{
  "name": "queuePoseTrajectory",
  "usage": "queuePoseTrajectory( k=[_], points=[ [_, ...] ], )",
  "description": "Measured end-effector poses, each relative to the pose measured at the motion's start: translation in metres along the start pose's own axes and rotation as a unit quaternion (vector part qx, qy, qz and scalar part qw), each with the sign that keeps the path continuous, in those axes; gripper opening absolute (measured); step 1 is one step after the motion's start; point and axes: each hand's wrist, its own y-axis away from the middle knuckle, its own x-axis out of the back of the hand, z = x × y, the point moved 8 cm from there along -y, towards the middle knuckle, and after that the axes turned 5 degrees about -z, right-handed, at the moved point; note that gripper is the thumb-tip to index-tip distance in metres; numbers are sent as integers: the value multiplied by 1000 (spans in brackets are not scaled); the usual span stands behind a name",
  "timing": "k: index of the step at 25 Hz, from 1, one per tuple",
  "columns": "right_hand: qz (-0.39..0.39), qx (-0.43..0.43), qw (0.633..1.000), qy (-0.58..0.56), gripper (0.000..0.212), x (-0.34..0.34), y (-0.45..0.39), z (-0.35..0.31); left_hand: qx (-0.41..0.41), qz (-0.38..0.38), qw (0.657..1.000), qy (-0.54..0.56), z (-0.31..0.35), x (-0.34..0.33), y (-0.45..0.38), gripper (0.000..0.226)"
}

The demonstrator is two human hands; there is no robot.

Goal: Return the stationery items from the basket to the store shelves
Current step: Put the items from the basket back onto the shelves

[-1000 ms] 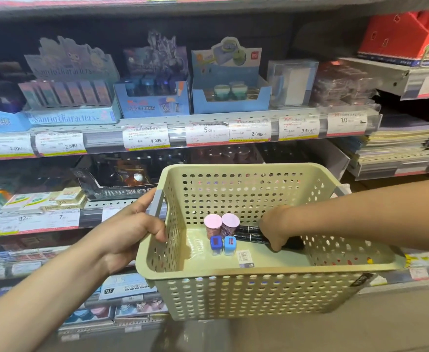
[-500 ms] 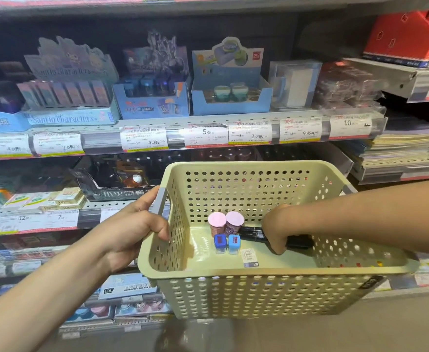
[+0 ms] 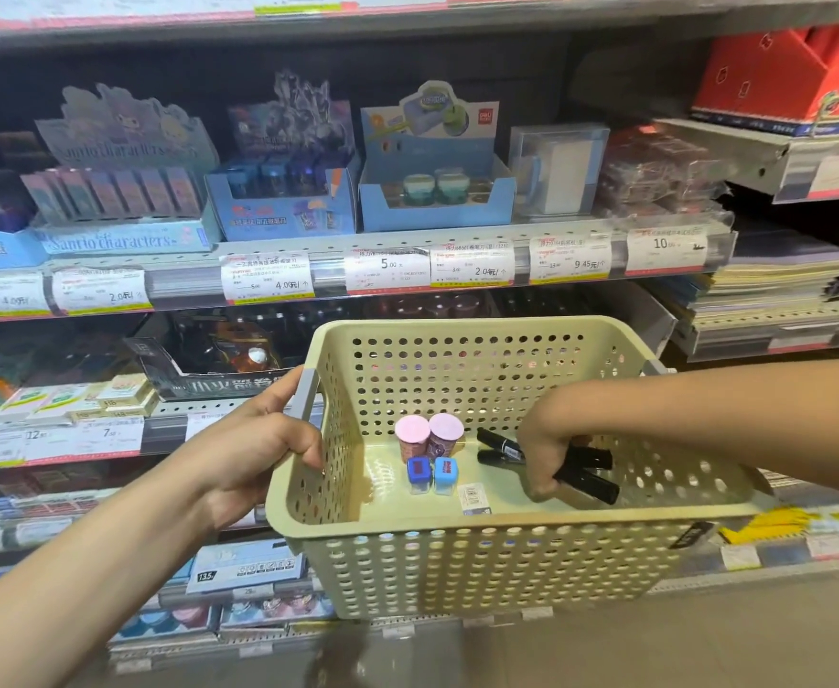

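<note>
The left hand [image 3: 253,449] grips the grey handle [image 3: 303,394] on the left end of a pale green perforated basket [image 3: 482,563], fingers curled over the rim, holding it up in front of the store shelves. The right hand [image 3: 544,454] reaches down inside the basket from the right, its fingers closed around black markers [image 3: 589,471] that lie on the basket floor; how many markers it holds cannot be told. Just left of the markers, a small labelled packet [image 3: 474,498] lies flat near the front wall. Behind it stand two small sharpeners side by side, one dark blue [image 3: 418,475], one light blue [image 3: 446,474]. Touching them at the back are two pink-lidded tubs [image 3: 429,437]. Beyond the basket, a shelf [image 3: 407,250] edged with price tags [image 3: 387,268] carries blue display boxes [image 3: 435,191] and a clear plastic box [image 3: 559,171]. To the far right, notebooks [image 3: 775,285] are stacked under red boxes [image 3: 775,77].
</note>
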Motion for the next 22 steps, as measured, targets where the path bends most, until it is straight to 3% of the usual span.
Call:
queuePoseTrajectory(
  k=[3,6,10,14,17,20,22],
  points=[
    [23,11,999,-41,22,-3,0,4,1,5,1000,0,0,1,-2,79],
    [96,16,993,-73,25,2,18,15,-2,4,1000,2,3,-2,-3,76],
    [169,88,956,-223,18,8,41,30,-1,5,1000,7,2,-4,-4,78],
    [201,198,888,-364,4,8,62,34,-1,-3,1000,8,1,-13,-4,82],
    [222,275,822,-447,7,9,77,44,2,-7,1000,8,-2,-18,-5,87],
    [152,327,740,-567,7,4,76,58,7,-7,1000,21,-6,-24,-6,86],
    [76,346,708,-610,5,-3,73,69,9,-12,1000,23,-8,-29,-6,86]
  ],
)
